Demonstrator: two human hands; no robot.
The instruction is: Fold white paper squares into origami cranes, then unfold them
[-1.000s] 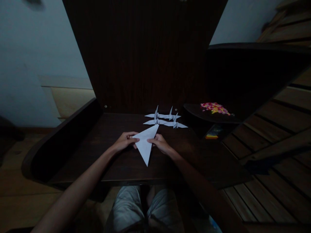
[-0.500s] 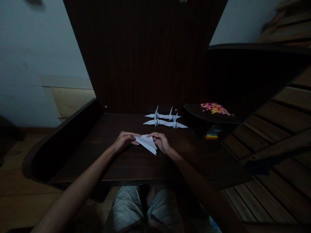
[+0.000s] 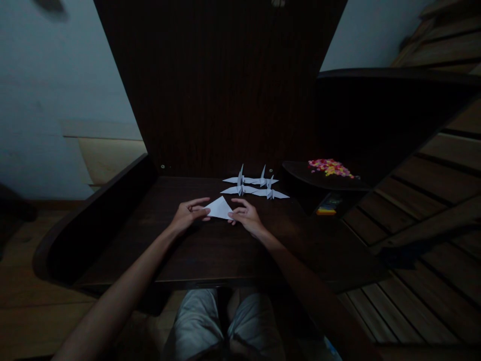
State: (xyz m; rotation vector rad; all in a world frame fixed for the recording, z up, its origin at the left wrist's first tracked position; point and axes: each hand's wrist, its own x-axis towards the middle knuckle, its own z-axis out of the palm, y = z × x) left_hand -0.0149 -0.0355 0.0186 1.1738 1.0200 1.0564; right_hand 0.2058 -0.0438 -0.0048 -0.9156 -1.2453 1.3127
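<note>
A folded sheet of white paper (image 3: 219, 208), roughly triangular with its point away from me, is held between both hands above the dark desk (image 3: 180, 265). My left hand (image 3: 188, 213) pinches its left corner, thumb on top. At the right corner, my right hand (image 3: 246, 216) grips the paper between thumb and fingers, its index finger raised off it. Just beyond the hands stand several white origami cranes (image 3: 240, 189), grouped close together in two rows with wings spread.
On the right, a small corner shelf (image 3: 296, 173) carries a pile of pink, red and yellow bits (image 3: 330, 167). Beneath it sits a yellow-edged item (image 3: 326, 212). A raised side panel (image 3: 93, 215) bounds the desk's left, and a tall dark back panel (image 3: 221, 90) rises behind.
The folded paper has been turned, its point now facing away from me instead of toward me. Both hands have shifted their grip to its lower left and right corners.
</note>
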